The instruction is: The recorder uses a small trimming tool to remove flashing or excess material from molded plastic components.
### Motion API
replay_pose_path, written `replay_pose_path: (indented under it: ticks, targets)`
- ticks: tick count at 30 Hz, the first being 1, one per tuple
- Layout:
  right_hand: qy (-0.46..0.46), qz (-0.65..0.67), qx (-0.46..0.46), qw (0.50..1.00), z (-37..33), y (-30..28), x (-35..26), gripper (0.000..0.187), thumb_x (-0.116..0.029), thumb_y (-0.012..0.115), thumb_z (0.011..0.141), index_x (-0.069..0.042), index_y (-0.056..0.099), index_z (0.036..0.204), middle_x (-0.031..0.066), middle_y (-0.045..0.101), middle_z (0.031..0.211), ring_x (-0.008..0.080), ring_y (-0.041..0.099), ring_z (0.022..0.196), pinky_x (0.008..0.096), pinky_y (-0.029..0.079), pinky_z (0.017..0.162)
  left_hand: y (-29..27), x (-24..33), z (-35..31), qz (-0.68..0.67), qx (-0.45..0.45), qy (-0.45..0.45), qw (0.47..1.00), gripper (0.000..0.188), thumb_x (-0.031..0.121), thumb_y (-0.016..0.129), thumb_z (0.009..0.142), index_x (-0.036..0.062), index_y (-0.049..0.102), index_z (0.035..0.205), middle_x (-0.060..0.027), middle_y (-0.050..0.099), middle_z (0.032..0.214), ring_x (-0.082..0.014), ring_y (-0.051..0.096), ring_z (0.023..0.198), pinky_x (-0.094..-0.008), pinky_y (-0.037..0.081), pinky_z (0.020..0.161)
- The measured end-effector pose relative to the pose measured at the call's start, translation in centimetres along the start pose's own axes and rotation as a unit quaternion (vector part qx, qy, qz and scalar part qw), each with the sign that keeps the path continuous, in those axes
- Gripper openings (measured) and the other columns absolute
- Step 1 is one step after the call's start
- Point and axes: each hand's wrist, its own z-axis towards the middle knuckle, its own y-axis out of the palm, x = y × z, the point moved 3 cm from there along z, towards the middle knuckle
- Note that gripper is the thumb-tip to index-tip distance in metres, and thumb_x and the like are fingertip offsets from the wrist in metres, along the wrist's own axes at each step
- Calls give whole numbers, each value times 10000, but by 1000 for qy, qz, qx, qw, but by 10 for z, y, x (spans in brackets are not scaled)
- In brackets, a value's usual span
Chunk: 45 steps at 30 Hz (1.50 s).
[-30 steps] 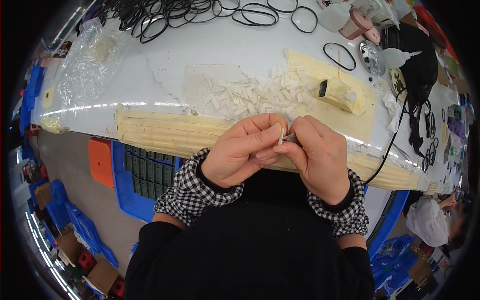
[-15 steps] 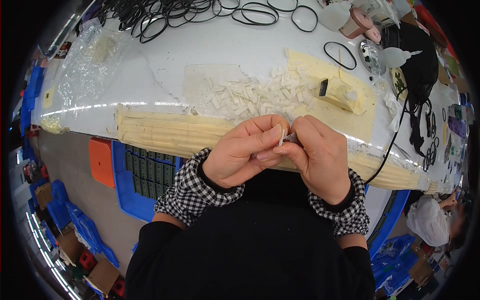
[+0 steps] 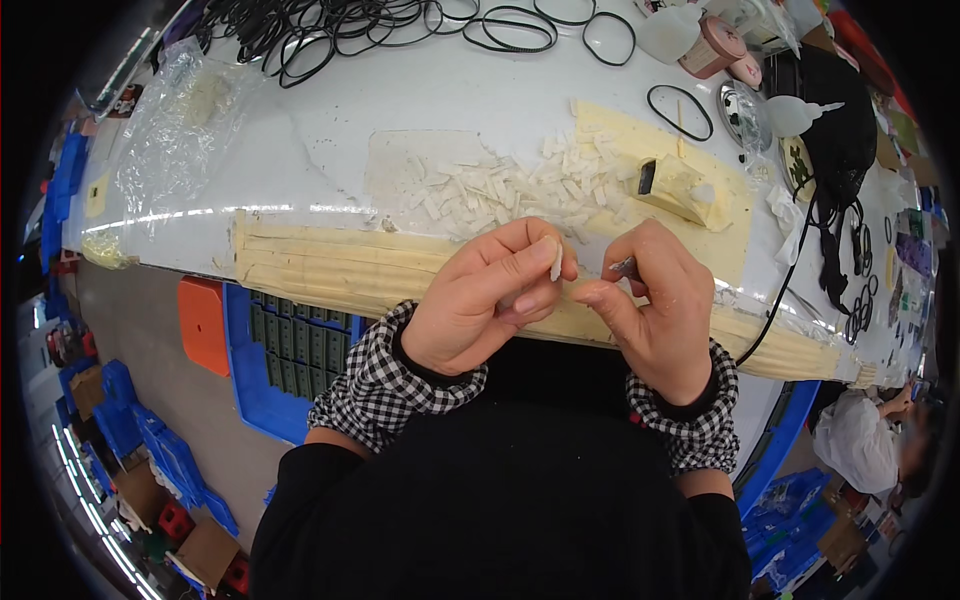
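Note:
My left hand (image 3: 485, 290) pinches a small white strip (image 3: 556, 265) upright between thumb and index finger. Just to its right, my right hand (image 3: 662, 312) curls its fingers round a small grey, blade-like metal piece (image 3: 624, 268), with the thumb held apart from the index finger. A narrow gap separates the two hands above the table's front edge. Beyond them lies a loose heap of small white strips (image 3: 480, 195), part of it on a yellow sheet (image 3: 735, 240). A yellowish block with a dark end (image 3: 685, 192) stands on that sheet.
Black rubber-like loops (image 3: 510, 28) lie along the far side, with clear plastic film (image 3: 180, 130) at the left. Yellow tape-like padding (image 3: 330, 262) lines the front edge. Cups and a black bag (image 3: 840, 130) crowd the right. Below stands a blue crate (image 3: 265, 395) of dark green pieces.
My right hand has drawn away to the right from the white strip, taking the grey piece with it. My left hand has barely moved and keeps its pinch.

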Motion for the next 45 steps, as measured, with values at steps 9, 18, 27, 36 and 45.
replay_pose_path:
  ticks: [9,18,27,36,45]
  targets:
    - [35,-66,32,997,-6,13,24,155,-37,688,739,-63,603,866,64,576,820,226,610,633,308,476,551,-6,20,-5,7,79,117,990,146,139,464,976,13,531,1010,-25,549,839,-44,392,607,-187,310,531]
    - [43,-60,16,997,-1,18,19,177,9,654,727,-48,579,877,83,565,828,242,598,673,325,475,567,-2,19,-4,73,116,114,984,217,140,503,963,-24,545,1099,-6,522,824,-44,401,632,-178,315,547]
    - [40,134,11,990,3,7,1,95,-18,654,815,-8,564,843,71,541,760,151,516,595,249,412,528,7,5,0,128,72,104,984,171,126,591,926,13,596,1056,36,509,743,-27,388,631,-168,325,565]
    - [102,196,10,975,0,11,0,116,-48,679,817,-7,571,805,45,532,712,93,473,549,223,358,481,9,4,-2,99,66,107,987,122,110,580,932,12,602,1001,32,523,750,-30,383,624,-176,332,565]
    - [30,161,4,986,2,6,-7,148,-74,715,792,-29,580,833,41,546,716,114,558,579,230,404,487,-3,2,0,39,32,62,997,101,112,585,928,27,592,982,27,534,760,-31,393,610,-177,338,556]
